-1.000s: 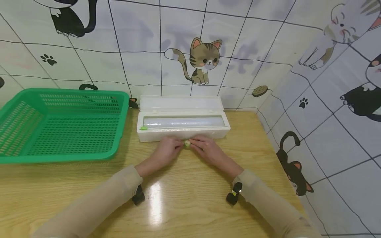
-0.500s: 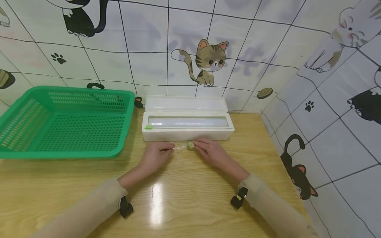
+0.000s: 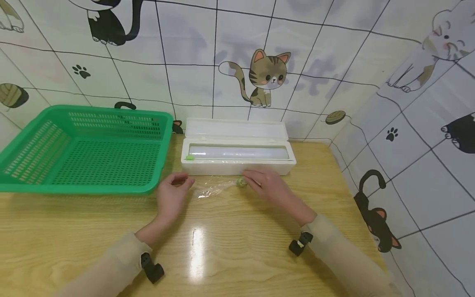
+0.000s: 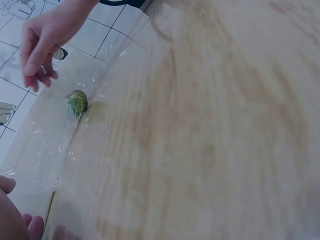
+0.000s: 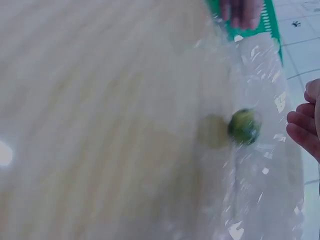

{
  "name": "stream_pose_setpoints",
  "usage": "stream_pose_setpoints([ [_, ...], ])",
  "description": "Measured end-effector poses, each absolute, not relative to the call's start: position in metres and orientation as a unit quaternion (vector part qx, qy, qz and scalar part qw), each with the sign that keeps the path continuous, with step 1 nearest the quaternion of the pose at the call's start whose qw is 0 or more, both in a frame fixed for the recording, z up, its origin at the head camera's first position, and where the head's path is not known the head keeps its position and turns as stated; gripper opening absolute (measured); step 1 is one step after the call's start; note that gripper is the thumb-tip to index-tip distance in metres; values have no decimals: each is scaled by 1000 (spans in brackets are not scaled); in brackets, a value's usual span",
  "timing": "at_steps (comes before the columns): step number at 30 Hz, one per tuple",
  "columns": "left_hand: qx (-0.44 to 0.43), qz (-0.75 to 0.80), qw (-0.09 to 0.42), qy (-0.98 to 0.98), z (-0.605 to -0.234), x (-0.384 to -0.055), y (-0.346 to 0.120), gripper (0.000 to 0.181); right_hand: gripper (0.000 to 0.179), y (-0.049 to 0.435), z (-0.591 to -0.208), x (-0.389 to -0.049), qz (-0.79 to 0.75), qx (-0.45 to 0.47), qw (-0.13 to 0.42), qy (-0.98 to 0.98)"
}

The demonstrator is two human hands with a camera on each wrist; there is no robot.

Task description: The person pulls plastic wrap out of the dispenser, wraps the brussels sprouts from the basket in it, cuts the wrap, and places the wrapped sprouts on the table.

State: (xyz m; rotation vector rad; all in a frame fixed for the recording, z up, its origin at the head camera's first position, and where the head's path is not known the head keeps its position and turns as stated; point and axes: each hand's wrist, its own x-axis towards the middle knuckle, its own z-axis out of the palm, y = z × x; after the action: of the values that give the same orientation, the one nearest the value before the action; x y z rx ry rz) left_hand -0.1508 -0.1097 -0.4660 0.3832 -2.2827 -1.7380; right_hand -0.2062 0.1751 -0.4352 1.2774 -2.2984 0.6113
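Note:
A small round green vegetable (image 3: 241, 182), perhaps a Brussels sprout, sits on clear cling film (image 3: 210, 191) on the table. Whether film covers it is hard to tell. Just behind it stands the white cling film dispenser box (image 3: 222, 168), lid up, with a roll inside and a green slider (image 3: 189, 157) at its left end. My left hand (image 3: 172, 194) is left of the film's edge, fingers relaxed, holding nothing. My right hand (image 3: 269, 185) hovers beside the vegetable; both wrist views show its fingers loosely bent and apart from the vegetable (image 4: 77, 102).
A green slotted basket (image 3: 157, 187) stands on the left of the wooden table (image 3: 237, 255). A wall covering with cat drawings (image 3: 193, 82) rises behind the box and along the right side.
My left hand has drawn away leftwards from the vegetable and let go of the film, which now lies spread out. My right hand has stayed close to the vegetable.

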Motion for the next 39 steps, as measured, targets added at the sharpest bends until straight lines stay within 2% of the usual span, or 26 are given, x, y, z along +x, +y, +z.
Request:
stream_pose_setpoints([
  [8,142,-625,131,-756,-472,-154,-108,64,20,138,-416,-224,315,488,188,-792],
  [13,125,-683,132,-708,-472,-167,-108,77,18,116,-416,-235,342,485,172,-786],
  [20,65,-699,151,-696,-473,-185,-110,76,15,96,-417,-249,364,462,139,-797],
  [24,48,-681,156,-713,-474,-191,-111,74,16,89,-415,-254,373,435,98,-814],
  [31,66,-708,116,-693,-474,-194,-117,71,20,69,-409,-262,375,422,21,-825],
  [39,84,-715,91,-688,-475,-197,-120,70,15,44,-404,-274,344,453,14,-822],
])
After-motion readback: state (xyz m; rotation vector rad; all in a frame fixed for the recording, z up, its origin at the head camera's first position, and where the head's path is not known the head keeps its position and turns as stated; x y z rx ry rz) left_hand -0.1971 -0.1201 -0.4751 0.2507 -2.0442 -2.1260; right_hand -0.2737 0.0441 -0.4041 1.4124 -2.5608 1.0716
